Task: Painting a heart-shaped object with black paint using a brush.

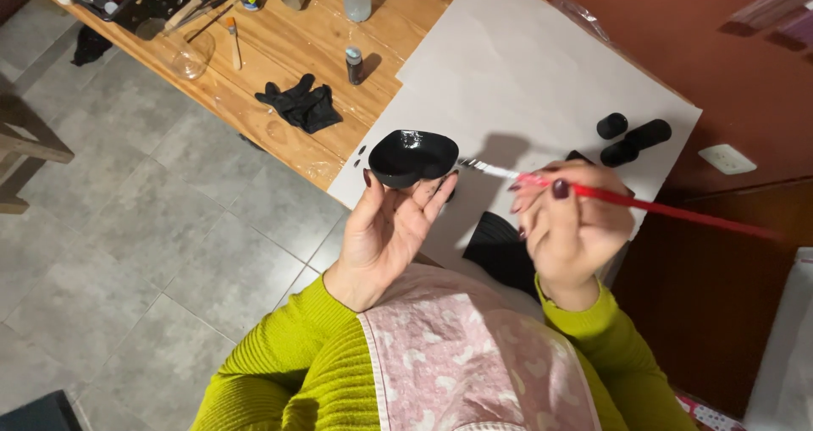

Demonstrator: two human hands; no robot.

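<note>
Your left hand (385,228) props the glossy black shell (412,157) on its fingertips, above the white sheet (525,75) at the worktop edge. Your right hand (569,223) has its fingers pinched around the red brush (644,202), bristles just beside the shell's rim.

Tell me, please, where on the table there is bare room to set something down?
The white sheet is bare between the small dark bottle and the black cylinders. The wooden strip holding the black glove, brush and bottles is crowded.
</note>
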